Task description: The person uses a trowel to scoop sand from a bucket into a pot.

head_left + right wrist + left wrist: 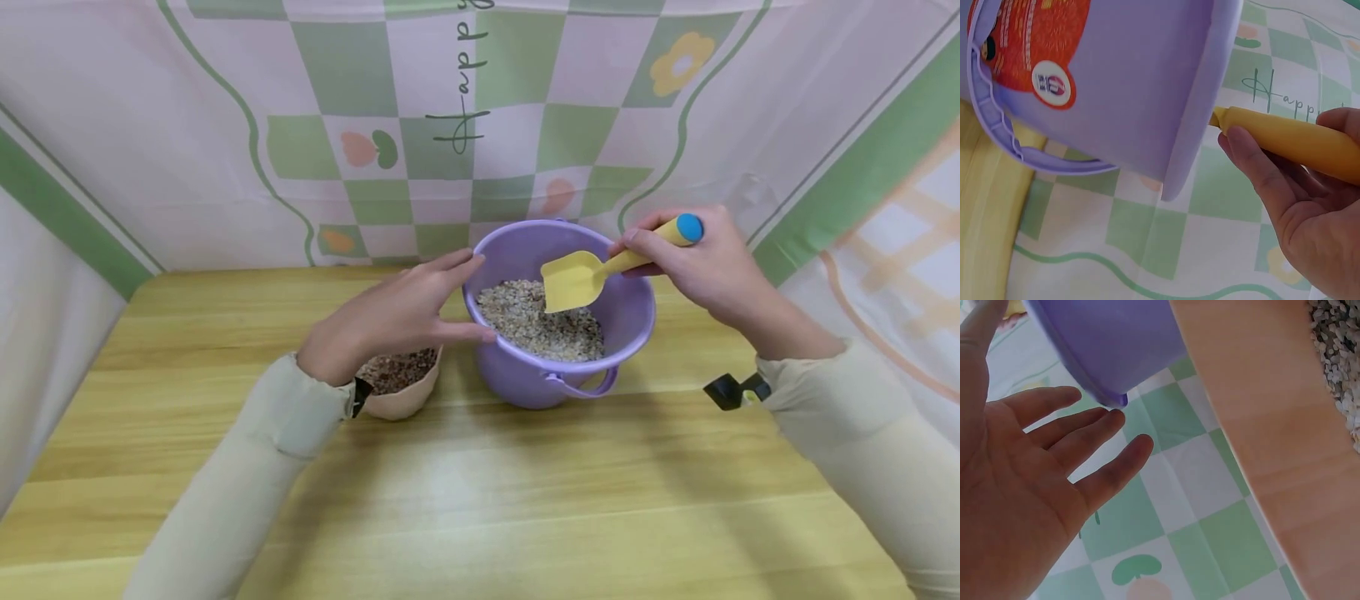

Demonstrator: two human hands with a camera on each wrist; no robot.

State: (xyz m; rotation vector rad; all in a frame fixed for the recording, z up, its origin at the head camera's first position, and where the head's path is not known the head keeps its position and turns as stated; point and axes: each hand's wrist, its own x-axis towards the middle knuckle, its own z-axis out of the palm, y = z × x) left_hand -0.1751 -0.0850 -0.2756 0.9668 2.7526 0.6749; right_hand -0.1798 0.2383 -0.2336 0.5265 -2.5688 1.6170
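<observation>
A purple bucket stands upright on the table with pale, mixed grit inside. My left hand has its fingers spread at the bucket's left rim, the thumb at the near side of the rim. In the left wrist view the fingers are extended and hold nothing. My right hand grips the yellow handle of a toy shovel with a blue end cap. The shovel's blade is over the grit; whether it touches is unclear. A peach pot of brownish grit stands under my left wrist, partly hidden.
The wooden table extends toward me in front of the bucket. Behind it hangs a green and white checked cloth. The bucket's handle hangs down on the near side.
</observation>
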